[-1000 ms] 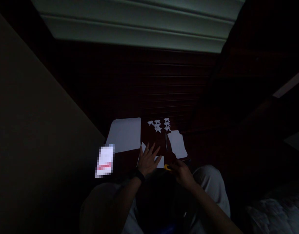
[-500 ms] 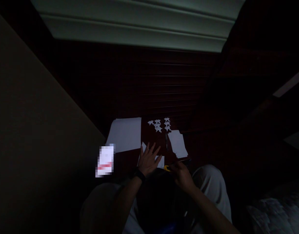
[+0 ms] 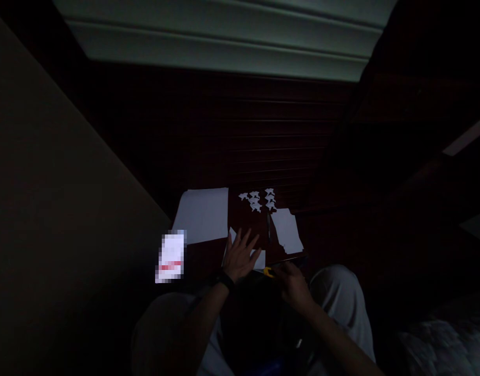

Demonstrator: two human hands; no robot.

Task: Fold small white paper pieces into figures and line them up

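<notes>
My left hand (image 3: 240,258) lies flat with its fingers spread, pressing on a small white paper sheet (image 3: 259,259) at the table's near edge. Much of that sheet is hidden beneath the palm. Just right of it, my right hand (image 3: 294,283) is closed around a yellow utility knife (image 3: 268,271), whose front end points left at the paper's near edge. Dim light hides most of its body and blade.
Large white sheets (image 3: 204,214) lie at the left of the dark table. Several small cut paper shapes (image 3: 254,201) sit at the back, with a dark pen (image 3: 268,227) and a ragged-edged stack of paper (image 3: 287,230) at the right. A blurred-out bright object (image 3: 171,256) shows at far left.
The view has shifted slightly. My left hand stays on the paper. The yellow knife in my right hand has turned a little, still at the paper's near edge.
</notes>
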